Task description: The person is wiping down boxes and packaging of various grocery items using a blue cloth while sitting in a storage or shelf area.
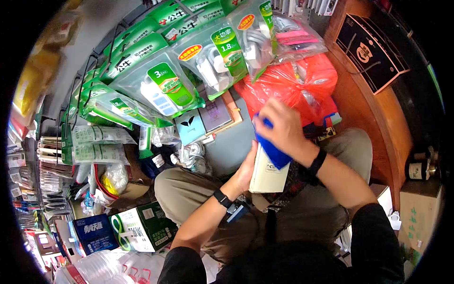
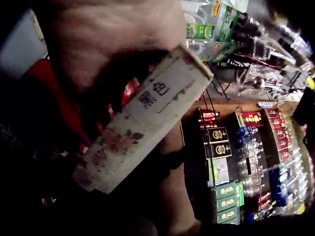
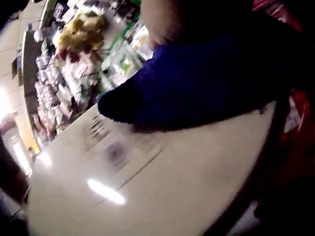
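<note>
A cream box (image 1: 268,180) with a printed label is held upright over the lap. My left hand (image 1: 244,172) grips it along its left side. The box's narrow side (image 2: 142,120) carries flowers and dark printed characters in the left wrist view. My right hand (image 1: 285,131) holds a bunched blue cloth (image 1: 275,155), which hangs over the upper part of the box. In the right wrist view the cloth (image 3: 197,86) lies across the glossy box face (image 3: 197,172), partly covering its print.
Hanging packs of extension cords (image 1: 175,87) crowd the space ahead. Behind the right hand sits a red plastic bag (image 1: 302,78). Small notebooks (image 1: 191,127) lie on a grey surface. A blue carton (image 1: 94,232) and plastic bottles (image 1: 90,270) are at lower left, a cardboard box (image 1: 418,217) at right.
</note>
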`<action>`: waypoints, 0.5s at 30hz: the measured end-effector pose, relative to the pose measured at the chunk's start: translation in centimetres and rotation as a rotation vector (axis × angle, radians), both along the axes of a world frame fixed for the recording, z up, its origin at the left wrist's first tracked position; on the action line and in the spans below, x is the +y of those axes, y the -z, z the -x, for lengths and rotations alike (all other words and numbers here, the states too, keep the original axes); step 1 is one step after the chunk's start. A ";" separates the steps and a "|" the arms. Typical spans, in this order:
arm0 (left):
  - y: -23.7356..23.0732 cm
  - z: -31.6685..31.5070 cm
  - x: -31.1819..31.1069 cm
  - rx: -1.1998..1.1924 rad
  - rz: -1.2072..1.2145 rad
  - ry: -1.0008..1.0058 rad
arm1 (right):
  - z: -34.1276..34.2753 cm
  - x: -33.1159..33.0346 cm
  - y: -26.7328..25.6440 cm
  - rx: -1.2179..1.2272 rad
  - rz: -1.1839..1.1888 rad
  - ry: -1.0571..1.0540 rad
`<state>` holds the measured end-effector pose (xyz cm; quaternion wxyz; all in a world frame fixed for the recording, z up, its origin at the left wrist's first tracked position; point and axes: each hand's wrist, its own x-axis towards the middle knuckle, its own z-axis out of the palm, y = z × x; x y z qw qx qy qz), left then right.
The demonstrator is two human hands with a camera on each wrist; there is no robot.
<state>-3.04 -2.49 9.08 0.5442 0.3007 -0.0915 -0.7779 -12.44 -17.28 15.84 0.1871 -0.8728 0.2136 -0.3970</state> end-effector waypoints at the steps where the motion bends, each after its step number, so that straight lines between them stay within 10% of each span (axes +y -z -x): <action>1: -0.4 -0.2 0.4 0.033 0.020 0.063 | 0.0 -1.5 0.2 -0.044 -0.052 0.097; 15: -3.1 -4.5 0.9 -0.091 -0.059 -0.193 | 1.7 -2.5 2.2 0.065 -0.108 0.138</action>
